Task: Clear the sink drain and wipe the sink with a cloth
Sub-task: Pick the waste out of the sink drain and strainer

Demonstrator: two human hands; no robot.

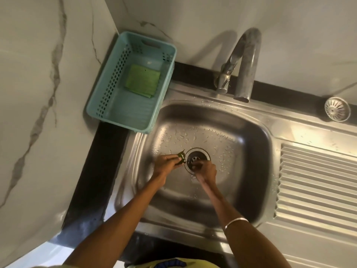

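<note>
A wet steel sink [251, 151] fills the middle of the view, with its round open drain [197, 154] at the centre of the basin. My left hand [167, 163] holds dark green leaf scraps [46, 156] just left of the drain. My right hand [205, 171] reaches into the drain opening with curled fingertips; whether they pinch anything is hidden. A green cloth [142, 80] lies folded in a teal basket [100, 105] at the back left.
A steel tap [247, 64] arches over the sink's back rim. The drain strainer [337, 109] lies on the rim at the back right. A ribbed draining board [318, 182] spans the right side. Marble walls stand at the left and behind.
</note>
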